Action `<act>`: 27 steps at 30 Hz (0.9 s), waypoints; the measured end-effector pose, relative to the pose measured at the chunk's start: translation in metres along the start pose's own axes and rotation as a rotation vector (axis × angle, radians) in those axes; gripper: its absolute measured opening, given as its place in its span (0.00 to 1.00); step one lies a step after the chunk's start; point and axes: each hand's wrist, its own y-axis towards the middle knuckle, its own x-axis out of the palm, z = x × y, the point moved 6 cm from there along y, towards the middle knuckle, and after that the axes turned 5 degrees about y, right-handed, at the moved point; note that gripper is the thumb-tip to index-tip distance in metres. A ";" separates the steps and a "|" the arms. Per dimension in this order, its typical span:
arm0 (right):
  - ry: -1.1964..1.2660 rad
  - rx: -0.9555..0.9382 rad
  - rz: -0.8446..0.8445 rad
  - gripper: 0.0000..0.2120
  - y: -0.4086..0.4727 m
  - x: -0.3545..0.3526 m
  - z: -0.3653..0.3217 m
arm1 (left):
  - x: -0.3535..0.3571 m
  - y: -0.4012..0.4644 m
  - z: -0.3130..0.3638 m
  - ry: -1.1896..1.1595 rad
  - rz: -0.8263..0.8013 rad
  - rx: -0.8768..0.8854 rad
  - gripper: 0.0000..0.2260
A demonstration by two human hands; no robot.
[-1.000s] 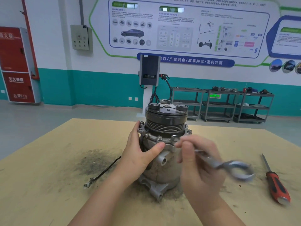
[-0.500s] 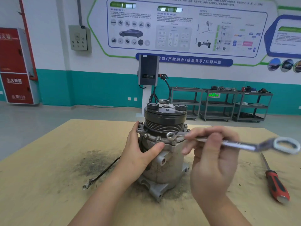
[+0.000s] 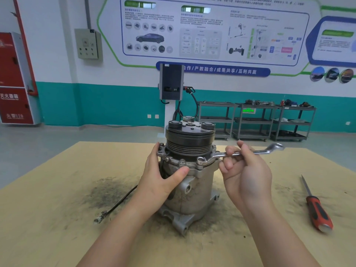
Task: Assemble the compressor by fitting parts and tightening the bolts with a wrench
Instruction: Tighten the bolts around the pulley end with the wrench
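The compressor (image 3: 194, 185) stands upright in the middle of the table, a grey metal body with a black pulley (image 3: 189, 138) on top and several bolts around its flange. My left hand (image 3: 161, 176) grips the body's left side, thumb across the front under the flange. My right hand (image 3: 244, 170) holds a silver ring wrench (image 3: 217, 155) by its shaft. The wrench lies roughly level, its near ring end sitting over a front flange bolt (image 3: 200, 160), its far ring end pointing right.
A red-handled screwdriver (image 3: 316, 208) lies on the table at the right. A black cable with a small connector (image 3: 115, 206) trails left from the compressor over a dark grease stain. The wooden table (image 3: 57, 228) has front and side edges near. Shelving carts stand far behind.
My right hand has swung the wrench from pointing toward me and to the right up to the flange, and its ring end now sits on a front bolt. My left hand stayed on the body.
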 end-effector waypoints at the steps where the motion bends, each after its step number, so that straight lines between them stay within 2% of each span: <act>1: 0.007 0.026 0.005 0.09 0.001 -0.001 0.002 | 0.000 0.000 0.001 -0.003 -0.006 0.000 0.52; 3: -0.020 -0.016 0.014 0.10 0.000 -0.002 0.003 | 0.000 -0.001 0.003 -0.006 -0.018 0.003 0.51; 6: -0.191 -0.270 -0.026 0.10 -0.012 0.004 -0.006 | 0.000 -0.002 0.003 -0.005 -0.014 -0.009 0.50; 9: -0.299 -0.499 -0.153 0.07 -0.027 0.015 -0.014 | -0.001 -0.001 0.003 0.004 0.001 -0.009 0.50; 14: -0.350 -0.682 -0.190 0.07 -0.037 0.018 -0.018 | 0.000 -0.001 0.003 0.002 -0.002 -0.011 0.50; 16: -0.430 -0.827 -0.296 0.07 -0.049 0.024 -0.018 | 0.000 -0.001 0.003 0.000 0.004 -0.012 0.51; 20: -0.746 -1.050 -0.642 0.09 -0.075 0.041 0.002 | 0.000 0.000 -0.002 -0.036 0.002 -0.005 0.49; 22: -0.832 -1.076 -0.662 0.12 -0.080 0.046 0.009 | 0.001 0.000 -0.003 -0.058 0.001 -0.019 0.47; 24: -0.837 -1.042 -0.663 0.14 -0.079 0.048 0.009 | 0.001 0.001 -0.003 -0.092 0.003 -0.032 0.50; 26: -0.846 -1.003 -0.695 0.13 -0.078 0.048 0.006 | 0.002 0.003 -0.004 -0.134 0.002 -0.038 0.54; 27: -0.830 -0.983 -0.696 0.12 -0.076 0.048 0.002 | 0.002 0.004 -0.004 -0.124 -0.001 -0.029 0.53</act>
